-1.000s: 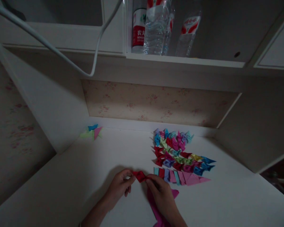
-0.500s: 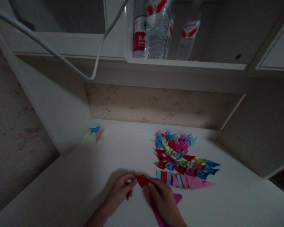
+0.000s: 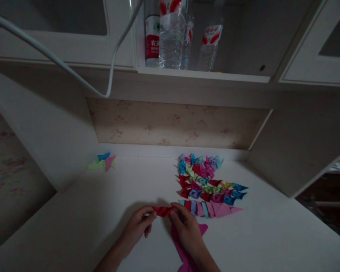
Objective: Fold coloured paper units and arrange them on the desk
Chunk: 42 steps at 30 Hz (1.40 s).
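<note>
Between my hands is a small folded piece of red paper (image 3: 163,211), held above the white tabletop. My left hand (image 3: 139,223) pinches its left end, and my right hand (image 3: 187,227) pinches its right end. Under my right hand and forearm lies magenta paper (image 3: 179,241), partly hidden by them. Just beyond my right hand, a row of folded paper strips (image 3: 215,210) in pink, red, purple and teal overlaps along the table. Behind that row stand several rows of small folded paper pieces (image 3: 206,181) in many colours.
At the far left of the table (image 3: 141,177) lies a little pile of blue, green and pink paper (image 3: 110,162). Overhead, a cabinet shelf (image 3: 204,75) holds several plastic bottles (image 3: 172,41). A white cable (image 3: 73,73) hangs in front of the cabinet.
The view has shifted, so the scene sits further left. The red paper was showing a wider diamond-like face and now looks narrower and twisted between my fingers. Both hands keep their pinch.
</note>
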Each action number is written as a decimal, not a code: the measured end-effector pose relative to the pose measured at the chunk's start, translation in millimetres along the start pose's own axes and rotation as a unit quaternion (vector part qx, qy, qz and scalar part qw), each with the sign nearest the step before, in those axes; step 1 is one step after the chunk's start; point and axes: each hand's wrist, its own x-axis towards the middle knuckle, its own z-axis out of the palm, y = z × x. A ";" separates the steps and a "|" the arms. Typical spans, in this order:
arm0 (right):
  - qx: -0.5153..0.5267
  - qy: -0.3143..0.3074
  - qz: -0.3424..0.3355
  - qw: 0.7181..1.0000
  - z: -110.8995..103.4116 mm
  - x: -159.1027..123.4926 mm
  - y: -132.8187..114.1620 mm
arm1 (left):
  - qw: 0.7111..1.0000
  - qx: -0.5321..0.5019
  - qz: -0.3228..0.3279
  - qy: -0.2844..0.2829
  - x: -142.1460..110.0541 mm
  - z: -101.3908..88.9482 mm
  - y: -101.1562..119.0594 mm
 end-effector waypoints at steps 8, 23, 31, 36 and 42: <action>-0.047 -0.002 0.006 0.999 -9.1 -1.3 -20.0 | 1.000 -0.007 -0.001 0.005 -1.4 2.4 -1.6; -0.038 -0.046 0.043 0.997 -11.2 -3.0 -20.8 | 1.000 0.005 0.015 0.012 -2.3 1.6 -8.1; -0.038 -0.059 0.041 0.997 -11.3 -5.2 -19.7 | 1.000 0.012 0.013 -0.001 -5.1 0.2 -1.1; -0.041 -0.043 0.032 0.998 -17.2 -12.9 -26.1 | 0.999 0.030 0.027 -0.032 -8.2 0.4 2.2; 0.014 0.035 0.059 0.998 -63.3 -27.5 -21.4 | 1.000 0.000 0.008 -0.016 -5.5 0.1 -7.8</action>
